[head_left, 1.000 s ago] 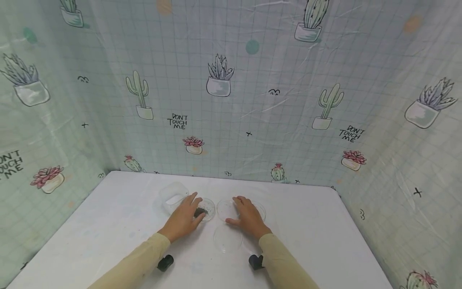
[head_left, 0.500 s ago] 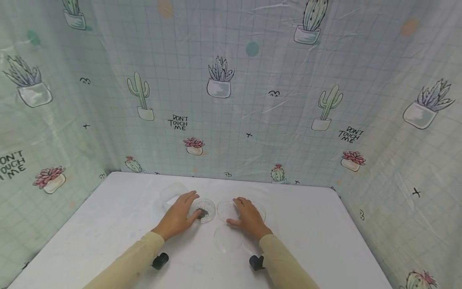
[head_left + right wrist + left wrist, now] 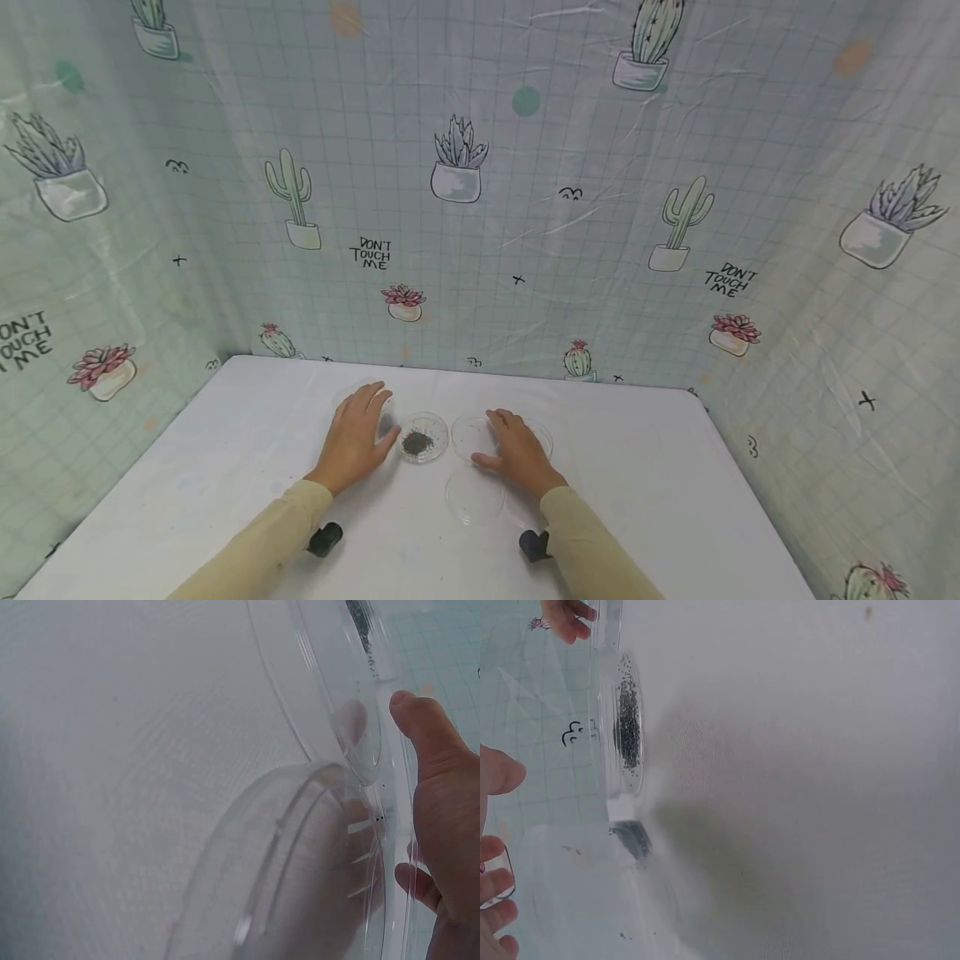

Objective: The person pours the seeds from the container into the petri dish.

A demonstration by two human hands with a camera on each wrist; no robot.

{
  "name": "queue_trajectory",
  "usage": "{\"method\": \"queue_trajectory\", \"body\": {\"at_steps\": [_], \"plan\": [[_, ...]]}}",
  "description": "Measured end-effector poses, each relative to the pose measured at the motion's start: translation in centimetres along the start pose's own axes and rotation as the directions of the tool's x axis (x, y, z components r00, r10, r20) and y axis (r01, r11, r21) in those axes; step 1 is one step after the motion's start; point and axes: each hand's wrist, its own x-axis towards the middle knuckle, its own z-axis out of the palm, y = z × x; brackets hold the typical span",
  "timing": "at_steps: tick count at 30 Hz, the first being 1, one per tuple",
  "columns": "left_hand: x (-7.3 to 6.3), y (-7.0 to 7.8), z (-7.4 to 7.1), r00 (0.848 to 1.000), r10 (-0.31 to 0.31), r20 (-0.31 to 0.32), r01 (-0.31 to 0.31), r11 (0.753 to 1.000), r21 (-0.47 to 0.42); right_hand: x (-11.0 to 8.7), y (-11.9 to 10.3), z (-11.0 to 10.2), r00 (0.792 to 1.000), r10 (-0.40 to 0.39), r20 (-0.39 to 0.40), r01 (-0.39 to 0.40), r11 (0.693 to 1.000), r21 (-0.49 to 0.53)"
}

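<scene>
A round clear petri dish [image 3: 437, 427] holds a heap of dark granules [image 3: 417, 442]. My left hand [image 3: 352, 437] is just left of it, thumb and fingers spread and apart from the dish. Behind that hand is a clear plastic container [image 3: 562, 885], mostly hidden in the head view, with dark granules in one corner. My right hand [image 3: 517, 450] hovers low over two more clear dishes, a middle dish [image 3: 467, 437] and a right dish [image 3: 546, 437] partly under the fingers. Its thumb [image 3: 424, 724] and fingers are parted, with nothing between them.
A clear round dish or lid [image 3: 475, 496] lies nearer the front on the white table [image 3: 637, 500]. A dark cylinder-shaped piece shows by each forearm, one at the left [image 3: 325, 540] and one at the right [image 3: 534, 546]. A cactus-print curtain [image 3: 480, 250] encloses the back and sides.
My left hand has moved left, off the dish with granules and across to the container, uncovering the granule heap. My right hand has stayed in place.
</scene>
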Motion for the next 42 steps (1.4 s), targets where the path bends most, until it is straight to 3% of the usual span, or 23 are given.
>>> {"method": "queue_trajectory", "body": {"at_steps": [7, 18, 29, 33, 38, 40, 42], "plan": [[-0.1, -1.1, 0.3, 0.998, -0.052, -0.028, 0.053, 0.998, 0.022, 0.1, 0.0, 0.1, 1.000, 0.001, 0.010, -0.001, 1.000, -0.005], [-0.3, -2.3, 0.2, 0.976, -0.212, 0.048, 0.214, 0.976, -0.043, 0.3, -0.3, 0.1, 1.000, -0.010, 0.008, 0.010, 1.000, -0.012], [-0.7, -3.3, 0.6, 0.951, -0.291, 0.108, 0.302, 0.947, -0.110, 0.5, -0.2, 0.1, 0.999, 0.004, 0.045, -0.004, 1.000, 0.004], [-0.8, -3.9, 0.6, 0.916, -0.355, 0.188, 0.391, 0.896, -0.211, 0.6, -0.2, 0.1, 0.998, 0.011, 0.055, -0.011, 1.000, 0.005], [-0.7, -4.4, 0.2, 0.838, -0.434, 0.330, 0.534, 0.777, -0.334, 0.6, -0.2, 0.1, 0.998, 0.017, 0.060, -0.017, 1.000, 0.014], [-0.8, -4.6, 0.2, 0.811, -0.455, 0.368, 0.573, 0.743, -0.344, 0.7, -0.1, 0.1, 0.998, 0.018, 0.063, -0.019, 1.000, 0.015], [-0.8, -4.8, 0.3, 0.793, -0.469, 0.390, 0.598, 0.721, -0.349, 0.7, -0.1, 0.1, 0.998, 0.019, 0.064, -0.021, 1.000, 0.016]]}}
